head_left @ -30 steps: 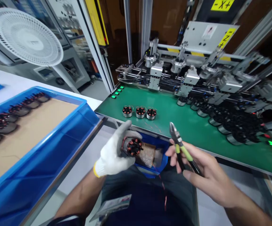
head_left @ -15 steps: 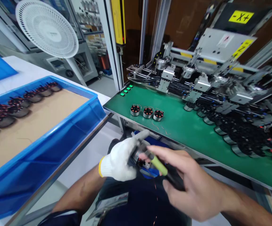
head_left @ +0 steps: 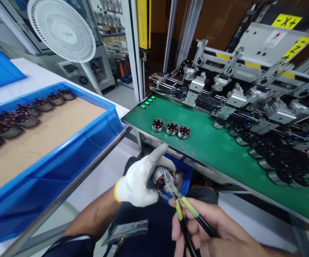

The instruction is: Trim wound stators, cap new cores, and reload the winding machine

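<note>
My left hand (head_left: 140, 180), in a white glove with a yellow cuff, holds a round metal stator (head_left: 159, 175) with copper windings over my lap. The index finger stretches out past it. My bare right hand (head_left: 197, 225) grips pliers (head_left: 181, 203) with yellow-green and black handles. Their jaws are slightly apart and lie over the stator's face; whether they touch it I cannot tell. Three similar stators (head_left: 172, 128) stand in a row on the green work surface (head_left: 205, 142), with short bits of copper wire near its front edge.
On the left is a blue tray (head_left: 90, 142) with several wound stators on brown board. A white fan (head_left: 61, 32) stands behind it. Machine clamps (head_left: 232, 101) and several dark stators (head_left: 269, 162) fill the right back. A blue bin (head_left: 188, 175) sits below the green surface's edge.
My right hand has moved down and turned; the pliers, blurred before, now show their jaws pointing at the stator. My left hand still holds the stator. The head view has shifted slightly.
</note>
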`<move>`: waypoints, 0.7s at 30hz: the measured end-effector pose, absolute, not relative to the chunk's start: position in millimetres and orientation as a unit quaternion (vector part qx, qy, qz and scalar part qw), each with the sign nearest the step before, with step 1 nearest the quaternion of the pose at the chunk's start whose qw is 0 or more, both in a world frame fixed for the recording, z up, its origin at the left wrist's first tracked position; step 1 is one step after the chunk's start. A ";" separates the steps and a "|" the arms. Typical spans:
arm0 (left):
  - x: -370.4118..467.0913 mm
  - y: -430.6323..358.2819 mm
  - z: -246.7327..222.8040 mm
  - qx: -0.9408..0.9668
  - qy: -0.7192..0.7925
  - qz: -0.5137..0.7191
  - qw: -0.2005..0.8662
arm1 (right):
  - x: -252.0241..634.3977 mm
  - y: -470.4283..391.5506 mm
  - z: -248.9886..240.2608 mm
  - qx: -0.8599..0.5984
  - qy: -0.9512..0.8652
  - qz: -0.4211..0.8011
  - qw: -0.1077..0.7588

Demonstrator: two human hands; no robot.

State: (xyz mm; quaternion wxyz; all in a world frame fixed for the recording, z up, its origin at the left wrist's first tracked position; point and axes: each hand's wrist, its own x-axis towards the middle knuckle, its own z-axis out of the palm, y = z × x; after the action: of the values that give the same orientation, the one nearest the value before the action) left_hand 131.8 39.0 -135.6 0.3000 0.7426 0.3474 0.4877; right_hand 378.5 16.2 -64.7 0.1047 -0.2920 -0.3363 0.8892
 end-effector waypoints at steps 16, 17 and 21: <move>134.1 38.8 -138.0 0.746 0.337 0.466 0.336 | 389.5 17.2 -77.7 -0.356 -0.539 0.761 0.053; 135.3 38.3 -139.9 0.743 0.341 0.466 0.340 | 396.9 22.3 -86.4 -0.368 -0.582 0.723 0.060; 124.0 25.0 -142.7 0.719 0.385 0.459 0.352 | 414.8 90.3 -117.7 -0.366 -0.724 0.578 0.087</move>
State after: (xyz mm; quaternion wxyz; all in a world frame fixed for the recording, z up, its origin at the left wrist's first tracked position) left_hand 124.0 25.0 -142.7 0.3517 0.7194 0.3848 0.4590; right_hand 414.8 90.3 -117.7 0.0870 -0.3659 -0.7242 0.5780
